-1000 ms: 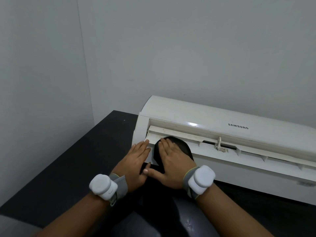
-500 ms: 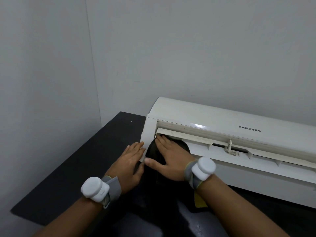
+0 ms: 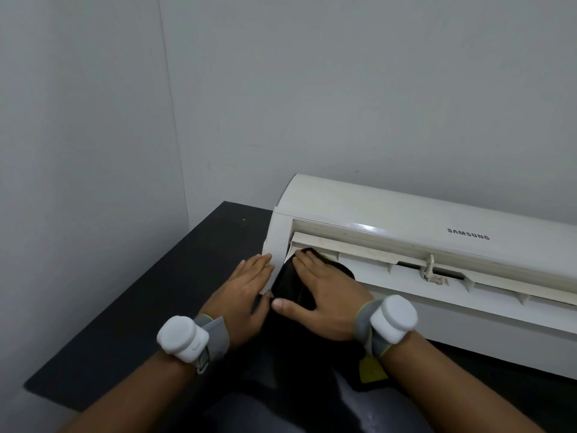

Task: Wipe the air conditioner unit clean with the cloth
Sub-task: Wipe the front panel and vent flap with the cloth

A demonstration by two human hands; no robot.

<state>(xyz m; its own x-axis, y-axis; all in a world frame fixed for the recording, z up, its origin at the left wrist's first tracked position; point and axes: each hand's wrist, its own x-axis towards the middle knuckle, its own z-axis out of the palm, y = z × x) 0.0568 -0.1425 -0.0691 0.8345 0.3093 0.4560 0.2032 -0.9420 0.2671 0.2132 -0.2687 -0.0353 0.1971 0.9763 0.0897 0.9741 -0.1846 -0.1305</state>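
Both hands lie flat, fingers straight: the right hand (image 3: 321, 295) presses the black cloth (image 3: 288, 284) onto the left end of the vent flap, and the left hand (image 3: 246, 292) rests against the casing corner. The air conditioner unit (image 3: 406, 210) sits centre right on a dark table (image 3: 150, 307). Wiping appears confined to the left end, with the long right stretch outstanding. The casing is white and glossy, the flap yellowed.

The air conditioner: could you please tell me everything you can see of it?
The air conditioner is a long, glossy white plastic unit marked SAMSUNG, lying on the black table against the wall, its right end out of frame. Its front flap stands ajar over a dark slot. The right hand presses a black cloth on its left front; the left hand rests flat against its left corner.
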